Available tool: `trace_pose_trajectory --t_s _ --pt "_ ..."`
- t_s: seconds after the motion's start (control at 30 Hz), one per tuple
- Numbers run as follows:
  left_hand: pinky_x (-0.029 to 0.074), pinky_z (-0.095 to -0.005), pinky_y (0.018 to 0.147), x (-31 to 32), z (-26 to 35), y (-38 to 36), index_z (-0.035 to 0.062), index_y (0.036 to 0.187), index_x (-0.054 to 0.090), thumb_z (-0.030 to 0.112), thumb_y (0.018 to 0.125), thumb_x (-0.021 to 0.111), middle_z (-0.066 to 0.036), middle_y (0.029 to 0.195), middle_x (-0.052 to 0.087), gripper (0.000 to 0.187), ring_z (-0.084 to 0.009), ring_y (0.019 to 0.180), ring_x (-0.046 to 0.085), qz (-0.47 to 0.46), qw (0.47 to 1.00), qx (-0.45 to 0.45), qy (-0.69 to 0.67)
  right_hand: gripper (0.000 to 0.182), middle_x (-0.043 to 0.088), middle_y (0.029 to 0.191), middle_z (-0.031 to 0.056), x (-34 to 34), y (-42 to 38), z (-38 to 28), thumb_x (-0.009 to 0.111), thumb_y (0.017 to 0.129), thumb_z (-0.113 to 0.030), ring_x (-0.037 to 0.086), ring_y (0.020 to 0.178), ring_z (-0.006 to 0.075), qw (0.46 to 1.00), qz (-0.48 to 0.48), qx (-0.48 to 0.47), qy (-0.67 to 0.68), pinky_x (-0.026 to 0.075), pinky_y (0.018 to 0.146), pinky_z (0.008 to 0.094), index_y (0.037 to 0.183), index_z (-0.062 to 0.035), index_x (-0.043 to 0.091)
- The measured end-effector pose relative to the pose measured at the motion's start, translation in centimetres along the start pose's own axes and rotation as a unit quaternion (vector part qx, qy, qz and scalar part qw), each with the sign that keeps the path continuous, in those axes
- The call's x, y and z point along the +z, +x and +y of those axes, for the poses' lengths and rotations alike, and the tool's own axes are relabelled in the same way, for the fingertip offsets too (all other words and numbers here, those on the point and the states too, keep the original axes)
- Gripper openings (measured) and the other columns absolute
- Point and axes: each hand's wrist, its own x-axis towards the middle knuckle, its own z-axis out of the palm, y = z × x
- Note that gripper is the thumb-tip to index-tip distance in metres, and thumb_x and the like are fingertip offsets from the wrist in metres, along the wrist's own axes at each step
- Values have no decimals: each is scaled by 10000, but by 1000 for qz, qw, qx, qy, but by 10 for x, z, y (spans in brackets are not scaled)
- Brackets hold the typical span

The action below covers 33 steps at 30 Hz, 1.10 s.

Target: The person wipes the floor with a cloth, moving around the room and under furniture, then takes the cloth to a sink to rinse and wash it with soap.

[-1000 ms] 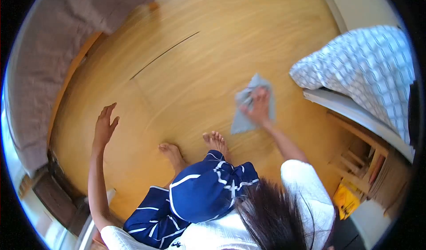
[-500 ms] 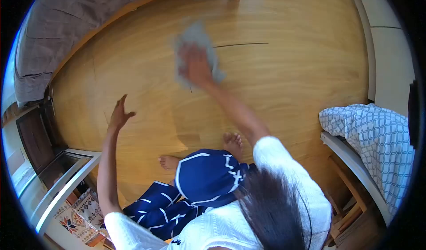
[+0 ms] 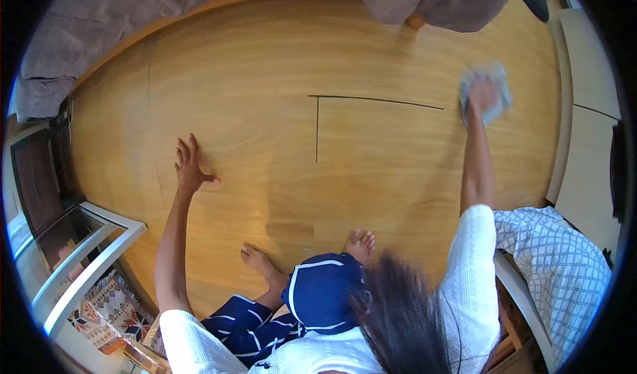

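The right hand [image 3: 484,94] covers a cloth [image 3: 503,97] on the floor [image 3: 378,168], grip blurred, unclear; the empty, splayed left hand [image 3: 190,172] is well apart.

Wood-toned floor [image 3: 398,168], dark seam [image 3: 317,128].
I record a blurred pale cloth [image 3: 501,83] right of the seam; bare feet [image 3: 360,245] on its near side.

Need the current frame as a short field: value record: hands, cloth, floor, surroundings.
left hand: empty, fingers spread
right hand: pressed on gray cloth, blurred
floor: wood-look, dark seams
upper left: brownish draped fabric
right edge: blue-and-white patterned fabric
lower left: white frame, patterned textile
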Motion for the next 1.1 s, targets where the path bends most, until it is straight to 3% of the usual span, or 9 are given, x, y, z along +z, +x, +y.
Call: trace_pose_trajectory --t_s 0.13,0.27,0.47,0.57,0.63,0.8,0.93,1.0,1.1 --pt "257 -648 924 7 -4 -1 219 1396 -70 386 313 861 -225 1431 -76 1438 -447 1300 84 21 999 14 30 506 413 1302 135 -22 -43 -180 462 843 -385 318 1239 313 975 50 -205 71 198 1021 461 1261 -102 436" --pt "275 -642 921 6 -24 -3 239 1400 -45 331 320 870 -202 1441 -54 1418 -438 1302 91 39 994 75 64 540 316 1367 144 -121 -137 -131 490 839 -362 232 1282 339 878 -186 -430 96 157 1041 473 1300 -104 375" --pt "286 -608 947 4 -33 -4 258 1404 14 174 329 867 -178 1446 -63 1375 -441 1303 64 35 992 121 -18 527 358 1339 158 -56 -86 -20 508 813 -411 280 1261 326 993 10 78 -83 214 1011 464 1237 -107 433" --pt "298 -606 948 2 -37 -3 265 1403 56 187 292 857 -158 1449 -69 1371 -449 1300 46 65 985 150 -55 611 418 1273 195 -58 -82 -147 475 806 -485 318 1220 365 955 -205 -128 -173 190 1000 527 1222 -41 431" --pt "285 -617 952 5 -38 -5 290 1399 53 189 254 854 -133 1454 -62 1401 -449 1300 36 65 985 141 -70 591 385 1294 216 -37 -128 -277 519 794 -434 277 1250 364 989 -31 -130 60 142 1008 558 1202 -12 446" --pt "280 -534 983 3 -53 -5 166 1376 209 281 525 787 -158 1430 134 1035 -386 1288 181 122 974 168 -88 541 407 1287 160 -99 -277 -502 603 739 -356 301 1243 320 810 -225 -449 304 181 1023 509 1176 -67 469" --pt "299 -473 949 3 -133 31 54 1289 370 390 798 573 -170 1297 381 629 -336 1186 347 359 919 45 -157 592 193 1444 45 -152 -377 -392 572 756 -423 187 1317 284 579 -346 -661 330 155 1053 475 1237 -104 442" --pt "300 -468 941 5 -180 54 47 1279 384 426 837 509 -167 1282 397 595 -332 1171 360 409 896 -98 -143 533 266 1409 68 -167 -341 -313 591 750 -364 230 1297 283 651 -475 -543 237 169 1050 473 1213 -131 466" --pt "275 -457 961 15 -216 75 51 1280 382 466 859 444 -167 1303 374 594 -334 1188 341 385 873 -273 -121 597 307 1371 148 -151 -262 -206 550 775 -296 268 1257 360 896 -209 -385 75 176 1032 487 1297 -71 367"
